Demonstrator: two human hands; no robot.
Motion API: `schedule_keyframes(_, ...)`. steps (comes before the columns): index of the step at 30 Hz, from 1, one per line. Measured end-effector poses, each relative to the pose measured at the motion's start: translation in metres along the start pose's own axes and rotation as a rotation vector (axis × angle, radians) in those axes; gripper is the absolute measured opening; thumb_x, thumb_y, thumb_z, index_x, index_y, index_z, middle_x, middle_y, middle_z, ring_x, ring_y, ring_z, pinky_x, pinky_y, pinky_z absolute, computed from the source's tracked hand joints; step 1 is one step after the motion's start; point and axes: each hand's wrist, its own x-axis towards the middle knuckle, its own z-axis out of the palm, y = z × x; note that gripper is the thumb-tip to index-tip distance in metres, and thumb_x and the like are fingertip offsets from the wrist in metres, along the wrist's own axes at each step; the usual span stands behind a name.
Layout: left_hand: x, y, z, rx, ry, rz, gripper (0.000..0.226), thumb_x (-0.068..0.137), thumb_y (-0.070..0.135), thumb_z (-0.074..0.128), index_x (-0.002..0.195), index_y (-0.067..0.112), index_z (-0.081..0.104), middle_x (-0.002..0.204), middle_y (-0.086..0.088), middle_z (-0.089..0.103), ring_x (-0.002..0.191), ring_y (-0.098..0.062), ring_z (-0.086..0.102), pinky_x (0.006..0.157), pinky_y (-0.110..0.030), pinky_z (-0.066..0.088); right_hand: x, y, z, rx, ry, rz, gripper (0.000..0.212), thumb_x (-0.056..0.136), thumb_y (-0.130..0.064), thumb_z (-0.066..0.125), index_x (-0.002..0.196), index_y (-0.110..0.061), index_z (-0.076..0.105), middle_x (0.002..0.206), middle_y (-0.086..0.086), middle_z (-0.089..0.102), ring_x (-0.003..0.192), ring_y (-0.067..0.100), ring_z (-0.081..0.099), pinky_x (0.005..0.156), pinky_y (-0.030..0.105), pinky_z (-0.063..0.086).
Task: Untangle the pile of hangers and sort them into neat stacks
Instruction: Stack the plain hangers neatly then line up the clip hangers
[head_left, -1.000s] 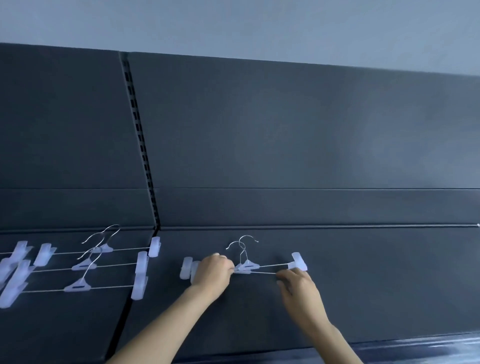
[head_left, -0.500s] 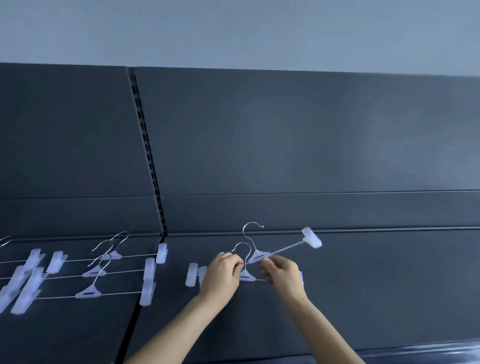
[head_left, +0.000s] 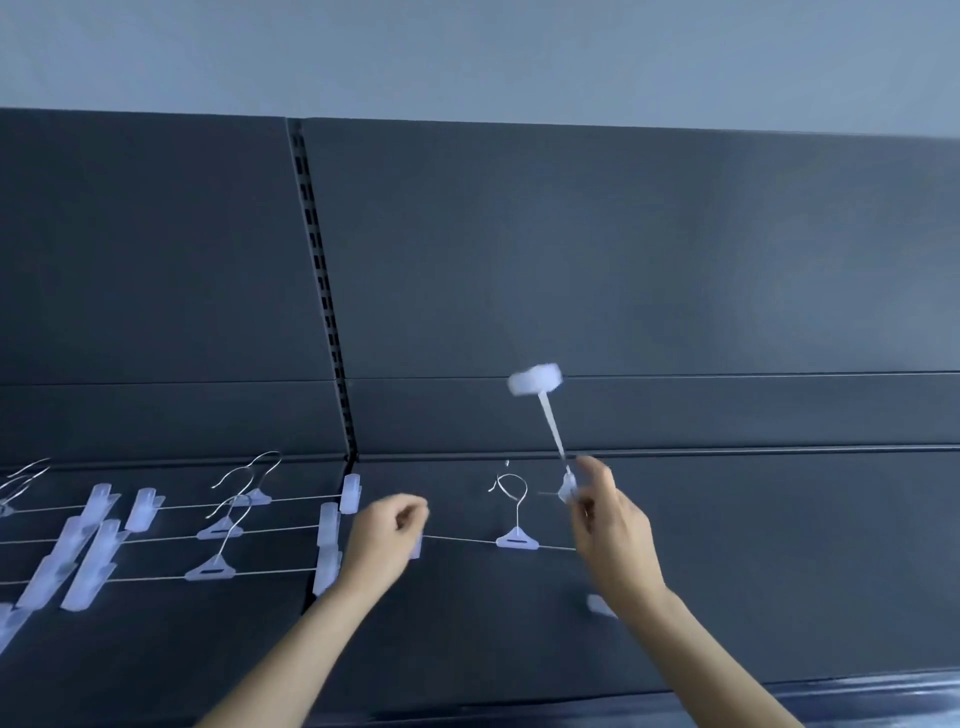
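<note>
head view: right hand (head_left: 613, 535) pinches the upright hanger (head_left: 549, 421) mid-bar; left hand (head_left: 384, 538) curled at the flat hanger (head_left: 517, 540), grip unclear.

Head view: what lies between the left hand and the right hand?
In the head view, one translucent white clip hanger with a wire hook lies flat there, its bar running from the left hand toward the right hand.

Right hand (head_left: 613, 525) grips hanger (head_left: 549, 418), raised above shelf (head_left: 779, 571).
</note>
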Motion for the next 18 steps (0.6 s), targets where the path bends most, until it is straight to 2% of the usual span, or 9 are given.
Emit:
schedule_keyframes(3, 0.006, -0.027, -0.016, 0.045, 0.053, -0.045, 0.025, 0.088, 0.007, 0.052, 0.067, 0.02, 0.055, 0.068, 0.001, 0.055, 0.066, -0.015, 0.049, 0.059, -0.016, 0.035, -0.021, 0.016, 0.005, -0.216, 0.003, -0.255, 0.02, 0.074, -0.002, 0.055, 0.083, -0.02, 0.055, 0.053, -0.003, 0.055, 0.051, 0.018, 0.046, 0.041, 0.027, 0.041)
schedule_keyframes(5, 0.009, -0.036, -0.021, 0.04, 0.068, -0.062, 0.03, 0.087, 0.006, 0.052, 0.061, 0.021, 0.054, 0.071, 0.0, 0.055, 0.072, -0.017, 0.049, 0.062, -0.021, 0.037, -0.036, 0.029, 0.01, -0.289, -0.001, -0.381, 0.015, 0.076, -0.008, 0.049, 0.072, -0.019, 0.059, 0.052, -0.005, 0.052, 0.055, 0.014, 0.041, 0.047, 0.025, 0.039)
schedule_keyframes(7, 0.011, -0.036, -0.023, 0.028, 0.065, -0.043, 0.033, 0.088, 0.006, 0.052, 0.061, 0.026, 0.056, 0.074, 0.001, 0.058, 0.075, -0.018, 0.052, 0.066, -0.017, 0.039, -0.052, 0.039, 0.013, -0.305, -0.051, -0.462, 0.022, 0.084, -0.014, 0.041, 0.074, -0.022, 0.058, 0.058, -0.005, 0.054, 0.06, 0.012, 0.037, 0.055, 0.023, 0.036)
schedule_keyframes(9, 0.011, -0.029, -0.018, 0.042, 0.023, -0.001, 0.026, 0.089, 0.007, 0.051, 0.075, 0.026, 0.061, 0.08, 0.001, 0.062, 0.078, -0.017, 0.056, 0.066, -0.008, 0.039, -0.065, 0.046, 0.016, -0.304, -0.13, -0.49, 0.024, 0.091, -0.02, 0.033, 0.081, -0.029, 0.053, 0.063, -0.008, 0.055, 0.062, 0.011, 0.039, 0.057, 0.022, 0.034)
schedule_keyframes(10, 0.012, -0.025, -0.013, 0.069, -0.012, 0.028, 0.022, 0.09, 0.007, 0.05, 0.083, 0.021, 0.065, 0.085, 0.002, 0.062, 0.082, -0.016, 0.057, 0.067, -0.005, 0.039, -0.069, 0.047, 0.015, -0.284, -0.172, -0.47, 0.022, 0.09, -0.02, 0.036, 0.082, -0.032, 0.053, 0.064, -0.009, 0.055, 0.063, 0.01, 0.039, 0.056, 0.021, 0.035)
schedule_keyframes(12, 0.015, -0.02, -0.001, 0.163, -0.105, 0.101, 0.022, 0.091, 0.009, 0.048, 0.097, 0.011, 0.069, 0.091, 0.004, 0.06, 0.093, -0.015, 0.056, 0.074, -0.007, 0.037, -0.071, 0.048, 0.015, -0.229, -0.264, -0.367, 0.018, 0.076, -0.016, 0.055, 0.081, -0.034, 0.054, 0.065, -0.012, 0.056, 0.064, 0.007, 0.042, 0.054, 0.017, 0.038)
schedule_keyframes(14, 0.02, -0.017, 0.012, 0.278, -0.205, 0.187, 0.024, 0.092, 0.012, 0.046, 0.102, 0.011, 0.068, 0.096, 0.005, 0.061, 0.101, -0.015, 0.054, 0.083, -0.021, 0.041, -0.07, 0.05, 0.016, -0.195, -0.343, -0.233, 0.034, 0.063, -0.013, 0.071, 0.086, -0.033, 0.057, 0.068, -0.015, 0.059, 0.064, 0.007, 0.052, 0.05, 0.013, 0.04)
schedule_keyframes(15, 0.023, -0.016, 0.017, 0.347, -0.252, 0.214, 0.025, 0.092, 0.014, 0.045, 0.102, 0.012, 0.068, 0.1, 0.004, 0.063, 0.104, -0.015, 0.052, 0.086, -0.027, 0.042, -0.07, 0.051, 0.016, -0.174, -0.38, -0.174, 0.038, 0.062, -0.012, 0.073, 0.092, -0.032, 0.059, 0.071, -0.017, 0.059, 0.067, 0.008, 0.057, 0.052, 0.013, 0.042)
schedule_keyframes(18, 0.028, -0.013, 0.034, 0.535, -0.379, 0.25, 0.021, 0.09, 0.018, 0.044, 0.091, 0.005, 0.061, 0.102, -0.003, 0.063, 0.101, -0.021, 0.053, 0.084, -0.035, 0.043, -0.064, 0.055, 0.012, -0.03, -0.466, -0.018, 0.036, 0.079, -0.007, 0.061, 0.11, -0.023, 0.063, 0.081, -0.025, 0.048, 0.093, 0.012, 0.056, 0.076, 0.013, 0.042)
